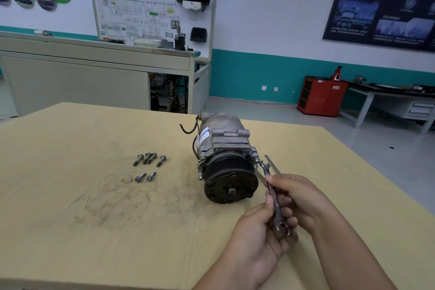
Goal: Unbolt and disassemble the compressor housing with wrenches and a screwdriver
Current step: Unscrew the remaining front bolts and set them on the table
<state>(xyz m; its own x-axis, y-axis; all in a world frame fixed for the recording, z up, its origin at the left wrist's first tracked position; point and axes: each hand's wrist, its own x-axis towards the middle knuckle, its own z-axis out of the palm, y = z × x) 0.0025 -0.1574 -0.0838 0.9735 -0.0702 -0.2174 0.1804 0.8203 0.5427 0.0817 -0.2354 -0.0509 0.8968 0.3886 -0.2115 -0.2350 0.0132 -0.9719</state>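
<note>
Grey metal compressor (223, 155): lies on its side on the tan table (94, 219), toward the far edge and right of centre, with its black pulley (231, 185) facing the near edge.
Loose bolts (148, 165): six, in two groups on the surface left of the compressor, well apart from it.
Wrench (274, 200): double open-ended, held slanted just right of the pulley. Its upper end is close to the housing's right flank; whether it sits on a fastener cannot be told.
Right hand (299, 198): fingers and thumb curled round the wrench shank.
Left hand (256, 238): fingers wrapped about the wrench's lower end.
Spare tool (273, 165): slim steel bar on the surface beyond the hands, partly hidden.
Step in hand: probably presenting the wrench to a fastener on the right flank.
Method: seat the open end fully and squarely on the flats. Free one hand to steady the round housing against rolling. Pull smoothly, without jerking.
</note>
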